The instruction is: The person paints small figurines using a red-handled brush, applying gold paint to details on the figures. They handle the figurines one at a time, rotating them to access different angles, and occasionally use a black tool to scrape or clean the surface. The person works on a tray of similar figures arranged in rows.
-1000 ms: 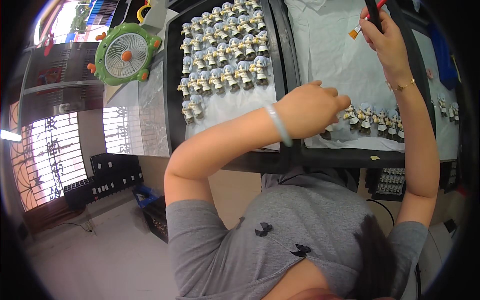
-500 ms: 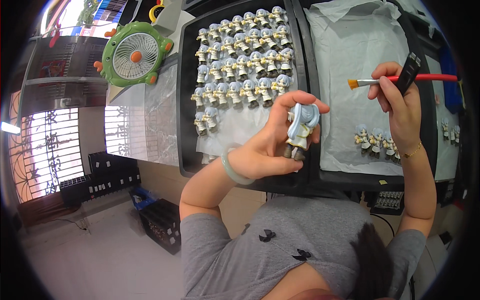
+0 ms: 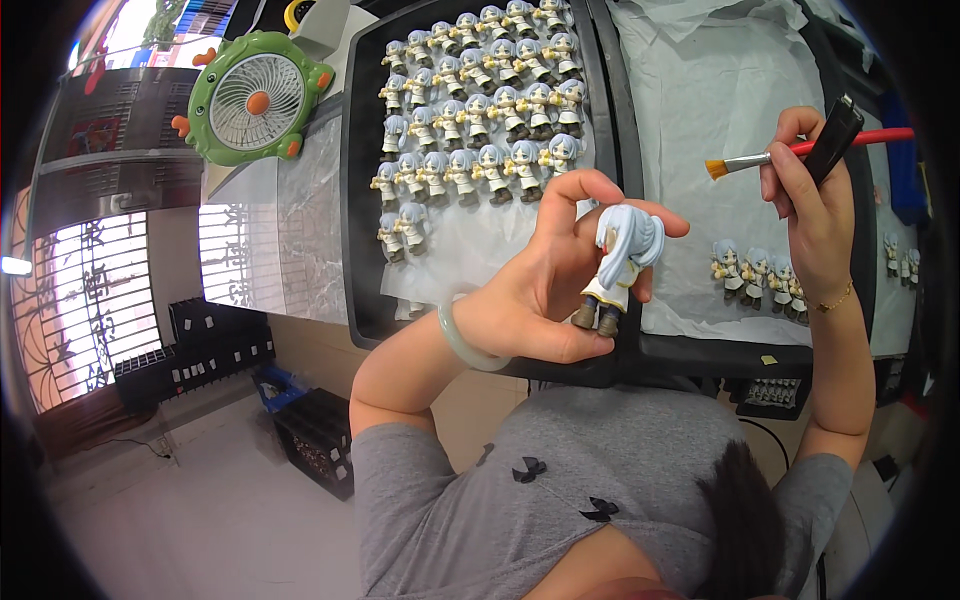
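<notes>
In my left hand (image 3: 530, 290) is a small figurine (image 3: 632, 240) with pale blue hair, a white and gold outfit and dark boots. It stands tilted, the boots near my thumb and my fingers around its far side. Off to the right, my right hand (image 3: 822, 230) grips a red-handled paintbrush (image 3: 882, 139) with orange-yellow bristles pointing left, clear of the figurine. The same hand also holds a slim black rectangular tool (image 3: 836, 135), whose kind I cannot make out.
A black tray (image 3: 358, 190) at left bears rows of matching figurines on white paper. The second tray (image 3: 690, 353) holds several figurines at its near side. A green fan (image 3: 205, 110) stands at far left, above stacked black crates (image 3: 222, 345).
The figurine has turned in my left hand and now shows its side. My right hand, with brush and black tool, has shifted slightly right. The whole view has moved a little.
</notes>
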A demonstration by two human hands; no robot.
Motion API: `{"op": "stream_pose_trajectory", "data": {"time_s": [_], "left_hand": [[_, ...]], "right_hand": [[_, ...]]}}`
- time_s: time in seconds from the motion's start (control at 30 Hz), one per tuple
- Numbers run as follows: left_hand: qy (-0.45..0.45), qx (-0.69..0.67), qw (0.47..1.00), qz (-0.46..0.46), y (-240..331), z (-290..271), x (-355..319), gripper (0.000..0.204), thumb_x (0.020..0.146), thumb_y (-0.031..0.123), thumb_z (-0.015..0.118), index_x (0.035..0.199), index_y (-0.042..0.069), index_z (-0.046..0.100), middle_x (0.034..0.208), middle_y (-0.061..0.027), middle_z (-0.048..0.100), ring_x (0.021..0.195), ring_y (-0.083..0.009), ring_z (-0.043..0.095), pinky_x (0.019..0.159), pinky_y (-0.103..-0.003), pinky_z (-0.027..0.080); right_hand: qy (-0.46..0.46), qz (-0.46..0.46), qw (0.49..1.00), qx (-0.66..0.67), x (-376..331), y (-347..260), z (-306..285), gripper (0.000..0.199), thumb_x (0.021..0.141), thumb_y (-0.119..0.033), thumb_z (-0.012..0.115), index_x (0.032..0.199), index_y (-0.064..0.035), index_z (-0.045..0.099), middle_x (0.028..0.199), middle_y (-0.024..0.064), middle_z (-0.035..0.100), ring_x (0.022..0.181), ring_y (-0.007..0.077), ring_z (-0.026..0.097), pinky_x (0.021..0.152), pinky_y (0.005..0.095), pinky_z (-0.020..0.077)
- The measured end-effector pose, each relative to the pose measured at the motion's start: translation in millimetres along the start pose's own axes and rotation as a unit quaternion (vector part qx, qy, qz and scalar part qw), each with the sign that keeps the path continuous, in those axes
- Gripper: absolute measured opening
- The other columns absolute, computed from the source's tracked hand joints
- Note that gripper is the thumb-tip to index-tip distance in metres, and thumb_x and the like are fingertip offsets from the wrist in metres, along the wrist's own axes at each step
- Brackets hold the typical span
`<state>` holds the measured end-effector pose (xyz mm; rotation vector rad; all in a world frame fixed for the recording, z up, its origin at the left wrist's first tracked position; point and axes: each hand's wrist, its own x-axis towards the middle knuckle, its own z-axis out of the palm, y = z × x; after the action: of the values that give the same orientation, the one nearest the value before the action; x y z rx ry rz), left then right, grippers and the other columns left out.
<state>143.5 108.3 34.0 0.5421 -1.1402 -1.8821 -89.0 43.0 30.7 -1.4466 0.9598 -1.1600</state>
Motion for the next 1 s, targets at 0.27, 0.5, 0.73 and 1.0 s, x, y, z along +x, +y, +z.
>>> {"op": "stream_pose_trajectory", "data": {"time_s": [0.27,0.5,0.73,1.0], "left_hand": [[-0.037,0.427,0.895,0.119,0,-3,0,0.071,0.049,0.007,0.059,0.114,0.003,0.029,0.105,-0.0152,0.04,0.094,-0.0247,0.041,0.085,-0.033,0.032],[0.025,0.544,0.832,0.104,2,4,1,0.063,0.046,0.02,0.06,0.105,0.005,0.043,0.08,-0.008,0.037,0.075,-0.0227,0.039,0.067,-0.031,0.026],[-0.004,0.5,0.862,0.09,6,0,-1,0.068,0.05,0.02,0.064,0.11,-0.001,0.039,0.096,-0.0115,0.043,0.089,-0.0225,0.042,0.078,-0.032,0.033],[-0.069,0.259,0.957,0.108,-4,-2,4,0.071,0.055,0.003,0.065,0.112,0.012,0.024,0.105,-0.0217,0.046,0.091,-0.0231,0.049,0.079,-0.033,0.041]], "right_hand": [[0.028,-0.017,0.999,-0.034,1,-2,6,0.013,0.085,-0.015,0.048,0.088,-0.0028,0.053,0.066,0.0008,0.055,0.053,0.0006,0.037,0.048,0.0148,0.0286],[-0.074,-0.093,0.99,0.077,-6,-4,-2,0.027,0.088,-0.026,0.044,0.08,-0.0014,0.053,0.069,0.0043,0.055,0.057,0.0047,0.047,0.052,0.0152,0.0338],[-0.19,-0.138,0.97,-0.058,-10,-15,8,0.032,0.085,-0.029,0.048,0.07,-0.0011,0.056,0.062,0.0048,0.052,0.053,0.0092,0.044,0.05,0.0211,0.0346],[-0.097,-0.157,0.983,0.023,-8,-19,-4,0.033,0.088,-0.027,0.043,0.069,-0.0016,0.052,0.061,0.004,0.047,0.051,0.0077,0.043,0.047,0.0194,0.0327]]}}
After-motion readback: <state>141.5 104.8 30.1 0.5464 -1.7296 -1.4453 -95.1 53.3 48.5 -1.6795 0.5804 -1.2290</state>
